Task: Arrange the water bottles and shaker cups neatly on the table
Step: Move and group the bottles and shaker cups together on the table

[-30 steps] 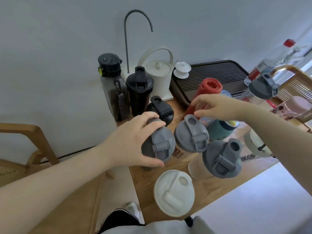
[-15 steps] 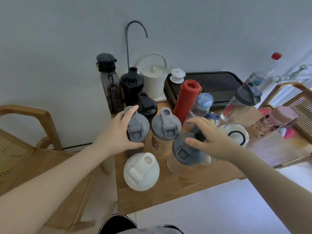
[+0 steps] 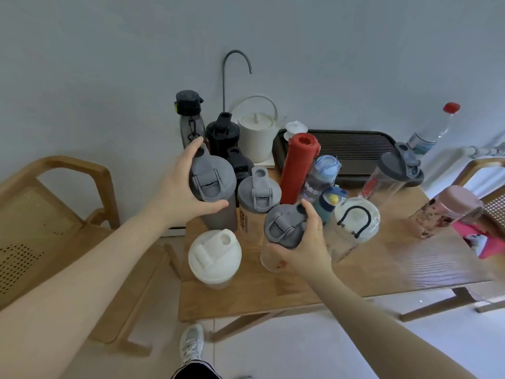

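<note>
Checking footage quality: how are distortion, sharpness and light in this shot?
Head view: wide-angle bending bows the wooden chair and the table edge; the centre is fairly sharp, the pink bottle at the right edge smears; light is soft and even, with no hard glare.

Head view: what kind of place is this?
Likely a home tea or drinks corner. A small wooden table against a plain wall carries a white kettle under a gooseneck spout, beside a dark slatted tea tray; a cane-backed wooden chair stands alongside.
</note>
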`<state>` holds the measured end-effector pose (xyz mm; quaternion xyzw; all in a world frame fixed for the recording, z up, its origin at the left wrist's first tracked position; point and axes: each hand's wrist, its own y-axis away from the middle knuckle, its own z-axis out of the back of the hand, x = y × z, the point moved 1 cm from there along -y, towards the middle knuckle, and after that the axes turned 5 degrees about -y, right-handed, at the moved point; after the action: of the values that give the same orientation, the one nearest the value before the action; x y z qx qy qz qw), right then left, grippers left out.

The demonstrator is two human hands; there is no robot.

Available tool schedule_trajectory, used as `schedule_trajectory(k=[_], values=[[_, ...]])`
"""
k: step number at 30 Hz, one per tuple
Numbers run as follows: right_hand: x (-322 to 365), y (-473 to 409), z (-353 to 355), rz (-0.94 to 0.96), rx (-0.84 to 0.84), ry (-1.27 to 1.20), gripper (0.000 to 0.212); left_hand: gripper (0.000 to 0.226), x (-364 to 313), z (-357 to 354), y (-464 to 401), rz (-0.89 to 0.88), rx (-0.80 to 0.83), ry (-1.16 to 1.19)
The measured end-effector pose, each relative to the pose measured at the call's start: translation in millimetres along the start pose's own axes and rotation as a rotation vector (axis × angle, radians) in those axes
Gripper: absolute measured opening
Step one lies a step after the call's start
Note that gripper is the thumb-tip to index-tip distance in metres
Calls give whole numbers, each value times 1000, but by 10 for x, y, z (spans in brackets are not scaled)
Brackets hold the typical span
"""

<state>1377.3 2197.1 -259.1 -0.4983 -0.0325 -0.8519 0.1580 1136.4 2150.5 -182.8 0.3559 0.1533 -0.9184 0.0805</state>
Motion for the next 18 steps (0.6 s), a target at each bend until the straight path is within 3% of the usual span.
schedule_trajectory(k=[5,11,18], values=[[192,-69,235,91,-56,-35,90,108,-161,181,-60,-49,-61,15],[1014,-332,938,281,-3,-43,79,94,-426,599,-411,-199,-100,78],[1640,-1008,1005,351,-47,-83,76,91,-737,881,-1142,-306,-127,141]])
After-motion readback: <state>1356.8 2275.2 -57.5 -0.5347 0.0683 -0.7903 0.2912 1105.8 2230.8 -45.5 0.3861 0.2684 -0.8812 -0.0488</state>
